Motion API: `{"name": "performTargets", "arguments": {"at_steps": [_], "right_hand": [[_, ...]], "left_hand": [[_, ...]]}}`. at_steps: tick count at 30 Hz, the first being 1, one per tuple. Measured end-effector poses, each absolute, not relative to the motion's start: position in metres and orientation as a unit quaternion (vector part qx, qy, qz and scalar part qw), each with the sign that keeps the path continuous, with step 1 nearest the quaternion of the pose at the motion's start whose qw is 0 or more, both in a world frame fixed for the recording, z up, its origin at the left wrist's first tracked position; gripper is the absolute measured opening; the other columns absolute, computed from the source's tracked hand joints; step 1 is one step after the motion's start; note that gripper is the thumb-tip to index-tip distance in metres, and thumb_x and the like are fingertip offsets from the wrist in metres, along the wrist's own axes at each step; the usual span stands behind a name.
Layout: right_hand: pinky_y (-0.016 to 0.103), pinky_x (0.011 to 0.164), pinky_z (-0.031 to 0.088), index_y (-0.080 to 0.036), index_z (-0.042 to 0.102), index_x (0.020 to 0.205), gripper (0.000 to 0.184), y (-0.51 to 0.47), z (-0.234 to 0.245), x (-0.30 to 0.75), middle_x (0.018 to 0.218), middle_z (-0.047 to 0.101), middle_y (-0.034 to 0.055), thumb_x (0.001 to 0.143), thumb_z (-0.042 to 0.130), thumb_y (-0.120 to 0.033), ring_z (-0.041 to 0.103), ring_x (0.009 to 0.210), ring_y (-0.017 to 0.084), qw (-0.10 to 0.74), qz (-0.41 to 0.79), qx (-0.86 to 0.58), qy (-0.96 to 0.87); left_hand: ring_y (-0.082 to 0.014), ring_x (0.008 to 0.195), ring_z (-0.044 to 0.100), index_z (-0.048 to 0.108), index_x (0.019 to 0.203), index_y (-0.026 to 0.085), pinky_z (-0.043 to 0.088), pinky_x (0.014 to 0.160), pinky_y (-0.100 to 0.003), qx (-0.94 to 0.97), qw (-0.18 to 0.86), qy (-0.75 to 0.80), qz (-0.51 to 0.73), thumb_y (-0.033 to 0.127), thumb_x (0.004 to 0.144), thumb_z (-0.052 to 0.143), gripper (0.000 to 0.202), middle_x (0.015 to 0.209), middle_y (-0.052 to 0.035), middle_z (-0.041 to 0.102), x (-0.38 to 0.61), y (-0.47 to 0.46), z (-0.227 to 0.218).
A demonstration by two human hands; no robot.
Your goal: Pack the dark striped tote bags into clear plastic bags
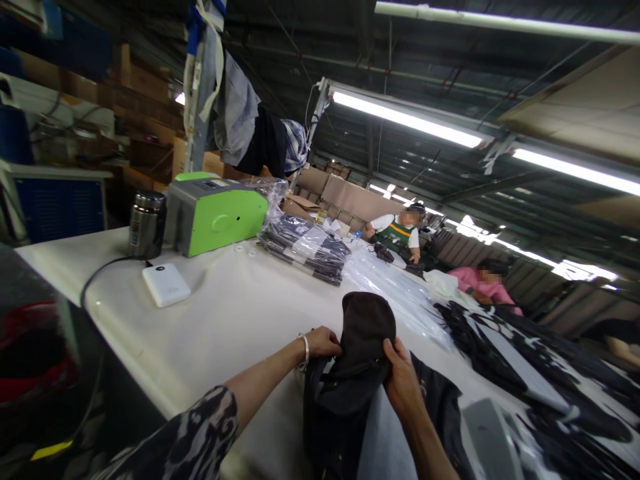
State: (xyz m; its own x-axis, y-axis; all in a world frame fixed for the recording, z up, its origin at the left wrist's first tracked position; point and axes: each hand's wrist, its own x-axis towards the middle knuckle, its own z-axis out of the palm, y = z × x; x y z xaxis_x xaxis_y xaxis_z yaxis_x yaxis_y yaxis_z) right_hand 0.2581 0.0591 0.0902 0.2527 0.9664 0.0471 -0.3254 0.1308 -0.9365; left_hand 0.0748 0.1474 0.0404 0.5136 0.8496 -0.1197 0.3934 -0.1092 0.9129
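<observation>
A dark hooded garment (365, 347) lies on the white table (225, 313) in front of me, its hood pointing away. My left hand (323, 342), with a bracelet at the wrist, grips the left side of the garment just below the hood, fingers curled into the fabric. My right hand (400, 373) pinches the fabric on the right side at the same height. Both hands are closed on the cloth.
A green and grey machine (215, 212), a steel flask (147, 224) and a white power bank (166, 285) with a cable stand at the left. Bagged dark garments (305, 248) and clear bags (395, 287) lie farther back. Two people (400, 233) work beyond; dark garments (530, 360) cover the right.
</observation>
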Motion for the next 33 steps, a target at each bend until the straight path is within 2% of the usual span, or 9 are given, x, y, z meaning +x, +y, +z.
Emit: {"name": "performTargets", "arguments": {"at_steps": [4, 11, 15, 17, 20, 23, 27, 30, 33], "right_hand": [[0.036, 0.083, 0.058, -0.025, 0.061, 0.114, 0.056, 0.057, 0.091, 0.259, 0.103, 0.075, 0.0010, 0.064, 0.082, -0.042, 0.070, 0.096, 0.023, 0.658, 0.492, -0.450, -0.350], [0.033, 0.063, 0.054, -0.022, 0.062, 0.103, 0.048, 0.065, 0.093, 0.258, 0.080, 0.074, -0.0008, 0.065, 0.077, -0.048, 0.067, 0.070, 0.021, 0.609, 0.372, -0.557, -0.426], [0.031, 0.056, 0.046, -0.020, 0.062, 0.104, 0.042, 0.090, 0.079, 0.218, 0.056, 0.060, -0.0065, 0.068, 0.071, -0.040, 0.059, 0.054, 0.019, 0.471, 0.166, -0.665, -0.555], [0.031, 0.057, 0.046, -0.019, 0.062, 0.105, 0.041, 0.102, 0.070, 0.197, 0.057, 0.058, -0.0060, 0.071, 0.067, -0.042, 0.059, 0.056, 0.019, 0.450, 0.158, -0.659, -0.582], [0.032, 0.056, 0.050, -0.018, 0.061, 0.110, 0.046, 0.113, 0.056, 0.188, 0.068, 0.063, -0.0017, 0.082, 0.053, -0.054, 0.061, 0.057, 0.019, 0.470, 0.261, -0.616, -0.576], [0.040, 0.084, 0.053, -0.017, 0.063, 0.109, 0.047, 0.116, 0.043, 0.202, 0.097, 0.069, 0.0080, 0.088, 0.043, -0.054, 0.067, 0.086, 0.023, 0.494, 0.204, -0.596, -0.599], [0.049, 0.116, 0.026, -0.008, 0.053, 0.132, 0.062, 0.130, 0.021, 0.213, 0.142, 0.050, 0.0183, 0.091, 0.035, -0.050, 0.040, 0.136, 0.028, 0.445, 0.050, -0.600, -0.663], [0.053, 0.119, 0.013, -0.005, 0.043, 0.142, 0.067, 0.148, 0.005, 0.200, 0.154, 0.035, 0.0174, 0.093, 0.028, -0.047, 0.022, 0.146, 0.027, 0.340, 0.030, -0.618, -0.709], [0.053, 0.119, 0.010, -0.006, 0.039, 0.145, 0.066, 0.163, -0.006, 0.180, 0.156, 0.030, 0.0154, 0.095, 0.024, -0.045, 0.019, 0.148, 0.026, 0.265, 0.020, -0.647, -0.715]], "left_hand": [[-0.0141, 0.054, 0.056, 0.070, 0.068, 0.017, 0.042, 0.050, -0.023, 0.712, 0.514, 0.428, 0.214, 0.029, 0.062, 0.068, 0.013, 0.054, 0.0033, 0.060, 0.076, 0.144, 0.042], [-0.0169, 0.074, 0.069, 0.068, 0.104, 0.017, 0.052, 0.062, -0.024, 0.731, 0.446, 0.461, 0.233, 0.031, 0.083, 0.050, 0.031, 0.089, -0.0030, 0.074, 0.046, 0.147, 0.041], [-0.0293, 0.092, 0.068, 0.069, 0.088, 0.015, 0.053, 0.078, -0.039, 0.741, 0.302, 0.567, 0.199, 0.024, 0.077, 0.057, 0.018, 0.091, -0.0114, 0.072, 0.022, 0.149, 0.031], [-0.0345, 0.101, 0.065, 0.068, 0.094, 0.013, 0.050, 0.086, -0.047, 0.751, 0.226, 0.591, 0.187, 0.020, 0.074, 0.061, 0.022, 0.102, -0.0169, 0.070, 0.014, 0.147, 0.028], [-0.0347, 0.123, 0.051, 0.060, 0.115, 0.014, 0.037, 0.104, -0.053, 0.787, 0.129, 0.568, 0.205, 0.020, 0.080, 0.059, 0.035, 0.126, -0.0192, 0.059, 0.009, 0.144, 0.030], [-0.0267, 0.131, 0.044, 0.059, 0.116, 0.017, 0.029, 0.112, -0.045, 0.829, 0.083, 0.510, 0.214, 0.022, 0.092, 0.045, 0.028, 0.130, -0.0135, 0.057, 0.016, 0.152, 0.028], [-0.0213, 0.131, 0.046, 0.053, 0.130, 0.018, 0.037, 0.108, -0.036, 0.865, 0.086, 0.457, 0.187, 0.023, 0.095, 0.040, 0.038, 0.140, -0.0111, 0.053, 0.042, 0.179, 0.011], [-0.0277, 0.138, 0.040, 0.043, 0.141, 0.016, 0.035, 0.110, -0.049, 0.871, 0.092, 0.458, 0.154, 0.023, 0.094, 0.041, 0.048, 0.149, -0.0163, 0.043, 0.057, 0.196, -0.004], [-0.0321, 0.138, 0.039, 0.051, 0.136, 0.017, 0.030, 0.112, -0.056, 0.878, 0.089, 0.450, 0.136, 0.023, 0.089, 0.047, 0.047, 0.148, -0.0166, 0.046, 0.054, 0.197, -0.012]]}}
